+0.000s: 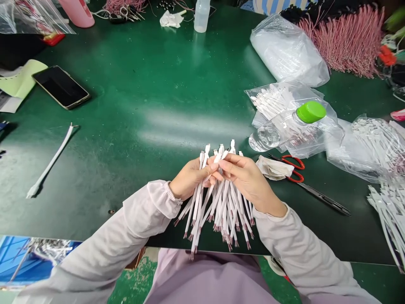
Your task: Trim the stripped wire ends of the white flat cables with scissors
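Observation:
Both my hands hold one fanned bundle of short white cables [218, 207] with pink stripped ends, just above the near edge of the green table [152, 105]. My left hand [191, 177] is closed round the left part of the bundle. My right hand [248, 177] is closed on the right part, fingers pinching the cables near their white connector tips. The pink ends hang down toward my lap. A single white cable [50, 162] lies apart on the table at the left.
Red-handled scissors [311, 185] and a crumpled cloth [274, 167] lie right of my hands. Clear bags of white cables [286, 105] and a green-capped bottle [294, 124] sit at the right. Pink wire bundles [348, 38] lie far right. A phone [60, 86] rests at the left.

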Motion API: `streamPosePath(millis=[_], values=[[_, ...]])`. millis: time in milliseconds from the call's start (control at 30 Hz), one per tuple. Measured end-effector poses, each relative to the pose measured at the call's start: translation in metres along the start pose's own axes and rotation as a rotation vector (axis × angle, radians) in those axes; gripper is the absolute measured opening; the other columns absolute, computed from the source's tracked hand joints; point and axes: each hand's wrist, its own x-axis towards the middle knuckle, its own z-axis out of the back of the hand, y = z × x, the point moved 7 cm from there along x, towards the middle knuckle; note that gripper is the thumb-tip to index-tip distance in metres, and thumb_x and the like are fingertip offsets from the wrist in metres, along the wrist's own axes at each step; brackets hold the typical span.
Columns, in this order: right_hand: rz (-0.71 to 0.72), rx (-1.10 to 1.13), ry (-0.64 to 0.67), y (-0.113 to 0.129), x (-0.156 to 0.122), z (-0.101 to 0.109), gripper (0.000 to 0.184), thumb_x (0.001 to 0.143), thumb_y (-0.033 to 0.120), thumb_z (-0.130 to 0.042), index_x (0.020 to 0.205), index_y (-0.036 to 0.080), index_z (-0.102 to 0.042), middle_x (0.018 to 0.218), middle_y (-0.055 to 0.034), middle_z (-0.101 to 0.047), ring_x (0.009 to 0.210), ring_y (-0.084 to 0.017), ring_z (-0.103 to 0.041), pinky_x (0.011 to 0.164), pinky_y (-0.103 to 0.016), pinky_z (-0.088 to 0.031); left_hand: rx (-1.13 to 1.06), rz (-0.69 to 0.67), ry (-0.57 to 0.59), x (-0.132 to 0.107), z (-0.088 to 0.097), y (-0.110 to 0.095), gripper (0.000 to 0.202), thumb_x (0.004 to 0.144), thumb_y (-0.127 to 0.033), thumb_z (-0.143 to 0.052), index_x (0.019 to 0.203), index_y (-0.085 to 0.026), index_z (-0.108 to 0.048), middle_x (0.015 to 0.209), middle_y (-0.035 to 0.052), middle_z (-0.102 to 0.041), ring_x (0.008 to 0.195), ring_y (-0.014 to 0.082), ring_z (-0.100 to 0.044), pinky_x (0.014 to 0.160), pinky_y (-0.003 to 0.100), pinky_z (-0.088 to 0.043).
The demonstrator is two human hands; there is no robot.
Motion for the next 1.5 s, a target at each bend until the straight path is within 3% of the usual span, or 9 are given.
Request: streamPosePath(millis=[233, 633, 733, 833, 967, 1100, 1200, 1367, 1500], values=[[0.055, 0.037, -0.176, -0.003, 0.0, 0.009, 0.028, 0.075, 0.038, -0.073, 0.064, 0.018, -0.056, 0.059, 0.004, -0.052, 0.053, -0.009, -0.045, 0.053, -0.026, -0.036, -0.016, -0.02, -0.069, -0.001, 0.002, -0.001, 0.036, 0.072, -0.039, -0.075, 0.087, -0.012, -0.056, 0.076, 0.0029, -0.064, 0.066, 0.0089, -0.059, 0.061, 0.021, -0.046], [0.12, -0.349, -0.313, 0.014, -0.007, 0.036, 0.028, 0.079, 0.034, -0.064, 0.064, 0.02, -0.044, 0.058, 0.0058, -0.04, 0.052, -0.009, -0.036, 0.052, -0.025, -0.029, -0.004, 0.017, -0.183, -0.003, 0.014, -0.001, 0.023, 0.08, -0.025, -0.069, 0.091, -0.012, -0.054, 0.087, 0.0063, -0.07, 0.082, 0.0148, -0.068, 0.081, 0.031, -0.054], [0.091, -0.608, -0.291, 0.019, -0.006, 0.05, 0.032, 0.079, 0.036, -0.063, 0.06, 0.02, -0.043, 0.055, 0.0052, -0.04, 0.05, -0.009, -0.034, 0.051, -0.026, -0.027, -0.023, 0.028, -0.194, -0.004, 0.015, 0.0, 0.021, 0.08, -0.022, -0.07, 0.092, -0.011, -0.057, 0.085, 0.007, -0.07, 0.081, 0.0144, -0.068, 0.083, 0.031, -0.054], [0.192, -0.851, -0.468, 0.032, -0.012, 0.056, 0.028, 0.082, 0.041, -0.061, 0.065, 0.02, -0.052, 0.053, 0.0045, -0.042, 0.05, -0.01, -0.036, 0.053, -0.027, -0.029, -0.031, 0.05, -0.172, -0.003, 0.014, 0.003, 0.024, 0.078, -0.026, -0.071, 0.091, -0.01, -0.06, 0.084, 0.0067, -0.07, 0.078, 0.0136, -0.067, 0.081, 0.03, -0.054], [0.19, -0.613, -0.256, 0.022, -0.009, 0.026, 0.025, 0.081, 0.043, -0.063, 0.093, 0.021, -0.064, 0.063, 0.0028, -0.052, 0.056, -0.012, -0.047, 0.055, -0.026, -0.036, -0.014, 0.047, -0.098, -0.001, 0.01, 0.006, 0.031, 0.074, -0.033, -0.075, 0.091, -0.01, -0.063, 0.082, 0.0057, -0.071, 0.074, 0.0132, -0.066, 0.078, 0.029, -0.054], [0.196, -0.426, -0.249, 0.021, -0.008, 0.017, 0.022, 0.083, 0.04, -0.062, 0.077, 0.019, -0.063, 0.071, 0.0, -0.058, 0.063, -0.012, -0.05, 0.059, -0.026, -0.039, 0.003, 0.074, -0.045, -0.001, 0.006, 0.01, 0.037, 0.076, -0.041, -0.072, 0.093, -0.009, -0.066, 0.083, 0.0086, -0.072, 0.074, 0.0147, -0.068, 0.077, 0.029, -0.055], [0.121, -0.204, -0.285, 0.015, -0.006, 0.026, 0.024, 0.082, 0.042, -0.063, 0.077, 0.019, -0.062, 0.056, 0.0046, -0.043, 0.049, -0.008, -0.036, 0.047, -0.024, -0.027, -0.01, 0.114, 0.002, -0.002, 0.003, 0.012, 0.038, 0.077, -0.043, -0.07, 0.092, -0.009, -0.067, 0.083, 0.0107, -0.072, 0.075, 0.0153, -0.068, 0.076, 0.029, -0.055], [-0.096, 0.082, 0.047, -0.004, -0.001, 0.005, 0.025, 0.078, 0.04, -0.069, 0.075, 0.017, -0.061, 0.053, 0.0071, -0.036, 0.046, -0.005, -0.027, 0.044, -0.022, -0.021, -0.026, 0.169, 0.152, -0.004, -0.008, 0.016, 0.044, 0.075, -0.049, -0.071, 0.088, -0.007, -0.07, 0.079, 0.0129, -0.073, 0.074, 0.0168, -0.069, 0.074, 0.028, -0.055], [-0.089, 0.154, 0.042, -0.006, 0.0, 0.002, 0.028, 0.078, 0.039, -0.07, 0.07, 0.017, -0.057, 0.051, 0.0083, -0.032, 0.045, -0.004, -0.027, 0.044, -0.022, -0.022, -0.047, 0.186, 0.201, -0.004, -0.01, 0.016, 0.044, 0.075, -0.049, -0.07, 0.09, -0.007, -0.07, 0.083, 0.0139, -0.073, 0.075, 0.017, -0.069, 0.075, 0.028, -0.054]])
